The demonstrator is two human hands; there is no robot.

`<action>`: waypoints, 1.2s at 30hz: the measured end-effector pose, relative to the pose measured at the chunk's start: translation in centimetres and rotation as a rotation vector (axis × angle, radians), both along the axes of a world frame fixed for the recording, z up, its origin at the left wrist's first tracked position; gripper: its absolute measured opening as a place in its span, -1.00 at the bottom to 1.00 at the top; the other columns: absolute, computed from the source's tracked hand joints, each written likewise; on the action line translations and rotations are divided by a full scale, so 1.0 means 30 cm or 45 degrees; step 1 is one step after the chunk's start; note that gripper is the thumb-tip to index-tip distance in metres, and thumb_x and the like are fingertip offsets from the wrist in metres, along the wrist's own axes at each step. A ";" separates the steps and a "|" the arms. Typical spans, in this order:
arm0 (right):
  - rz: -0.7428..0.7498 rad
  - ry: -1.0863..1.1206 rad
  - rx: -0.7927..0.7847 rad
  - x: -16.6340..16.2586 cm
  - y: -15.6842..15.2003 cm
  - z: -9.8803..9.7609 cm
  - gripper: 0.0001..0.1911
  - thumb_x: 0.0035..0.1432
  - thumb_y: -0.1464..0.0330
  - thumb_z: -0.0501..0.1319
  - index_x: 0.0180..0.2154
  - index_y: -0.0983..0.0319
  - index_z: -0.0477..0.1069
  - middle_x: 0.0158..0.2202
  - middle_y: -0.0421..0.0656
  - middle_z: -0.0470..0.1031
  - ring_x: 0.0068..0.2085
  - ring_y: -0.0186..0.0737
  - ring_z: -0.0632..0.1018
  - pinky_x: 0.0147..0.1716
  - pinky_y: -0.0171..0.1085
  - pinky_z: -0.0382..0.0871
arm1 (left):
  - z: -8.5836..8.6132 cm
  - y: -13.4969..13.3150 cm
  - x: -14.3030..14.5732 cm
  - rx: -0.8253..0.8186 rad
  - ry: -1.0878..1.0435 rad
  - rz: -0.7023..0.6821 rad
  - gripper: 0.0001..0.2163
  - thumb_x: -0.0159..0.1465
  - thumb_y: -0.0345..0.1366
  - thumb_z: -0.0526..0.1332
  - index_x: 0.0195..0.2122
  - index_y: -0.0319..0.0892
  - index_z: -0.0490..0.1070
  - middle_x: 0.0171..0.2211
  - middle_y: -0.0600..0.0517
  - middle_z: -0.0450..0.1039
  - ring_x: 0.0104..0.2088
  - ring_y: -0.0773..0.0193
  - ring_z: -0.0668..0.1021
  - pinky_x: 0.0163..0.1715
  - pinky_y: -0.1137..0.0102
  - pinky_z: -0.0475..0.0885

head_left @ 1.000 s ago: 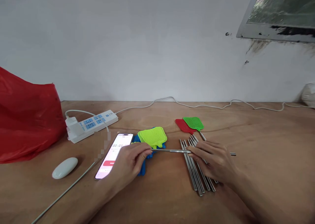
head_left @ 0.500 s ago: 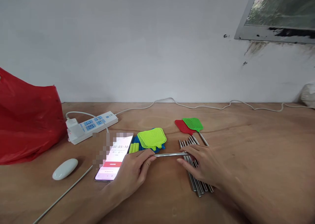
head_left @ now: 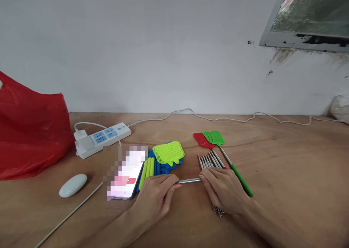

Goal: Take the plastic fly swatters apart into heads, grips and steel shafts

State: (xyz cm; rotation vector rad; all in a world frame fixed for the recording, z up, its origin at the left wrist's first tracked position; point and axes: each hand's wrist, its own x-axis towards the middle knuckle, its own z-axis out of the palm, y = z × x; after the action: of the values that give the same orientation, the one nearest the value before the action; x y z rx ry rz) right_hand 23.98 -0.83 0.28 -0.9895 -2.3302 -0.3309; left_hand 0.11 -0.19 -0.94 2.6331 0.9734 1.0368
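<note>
A thin metal rod [head_left: 189, 181] runs level between my hands. My left hand [head_left: 156, 191] pinches its left end between thumb and fingers. My right hand [head_left: 223, 188] is closed around the other end, hiding it. Several loose metal rods [head_left: 206, 161] lie beneath and beside my right hand, partly covered by it. Beyond them rest a green fly swatter [head_left: 213, 138] with a green handle and a red fly swatter [head_left: 204, 140] partly under it. Near my left hand are yellow-green swatter heads [head_left: 168, 153] stacked over blue ones [head_left: 165, 168], beside yellow-green handle tubes [head_left: 147, 170] and blue tubes.
A lit phone [head_left: 127, 173], partly pixelated, lies left of the tubes. Farther left are a white oval object [head_left: 73, 185], a white power strip [head_left: 103, 139] and a red plastic bag [head_left: 32, 131]. A white cable [head_left: 218, 119] runs along the wall.
Both hands have moved toward me, and less of the rod shows between them. My right hand's fingers have closed further. The green handle and more of the yellow-green tubes are now uncovered.
</note>
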 end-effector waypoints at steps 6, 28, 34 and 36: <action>0.026 -0.045 0.020 -0.001 0.001 -0.013 -0.69 0.40 0.53 -0.09 -0.37 0.19 0.28 -0.52 -0.22 0.43 -0.52 -0.28 0.45 -0.53 -0.26 0.06 | -0.009 0.003 0.000 0.022 -0.001 0.015 -0.76 0.46 -0.40 -0.01 -0.30 -0.15 0.38 -0.51 0.06 0.47 -0.52 0.27 0.54 -0.53 0.44 0.27; -0.002 0.032 0.038 0.033 0.022 -0.026 -0.73 0.39 0.48 -0.01 -0.38 0.21 0.32 -0.52 -0.19 0.40 -0.46 -0.22 0.39 -0.45 -0.23 0.07 | 0.039 0.012 -0.025 -0.051 0.368 -0.016 -0.71 0.51 -0.31 -0.11 -0.30 -0.15 0.32 -0.43 0.05 0.47 -0.46 0.20 0.52 -0.46 0.37 0.26; 0.037 0.057 -0.093 0.041 0.027 -0.034 -0.71 0.41 0.46 -0.02 -0.38 0.20 0.30 -0.49 -0.19 0.41 -0.45 -0.22 0.40 -0.44 -0.23 0.10 | 0.036 0.017 -0.029 -0.103 0.408 -0.028 -0.75 0.49 -0.32 -0.07 -0.32 -0.14 0.28 -0.44 0.06 0.42 -0.47 0.20 0.48 -0.48 0.37 0.20; 0.065 0.081 -0.128 0.043 0.028 -0.037 -0.73 0.42 0.46 -0.02 -0.35 0.20 0.31 -0.47 -0.19 0.43 -0.44 -0.22 0.41 -0.43 -0.25 0.12 | 0.025 0.021 -0.028 -0.138 0.352 -0.037 -0.76 0.48 -0.36 -0.06 -0.35 -0.13 0.25 -0.46 0.07 0.41 -0.48 0.23 0.47 -0.49 0.38 0.19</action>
State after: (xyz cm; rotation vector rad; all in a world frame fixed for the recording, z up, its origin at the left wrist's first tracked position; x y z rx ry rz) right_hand 25.28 0.00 -0.84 -0.9719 -2.3291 -0.1610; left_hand -0.73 0.42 -0.20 2.7372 1.0075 0.6046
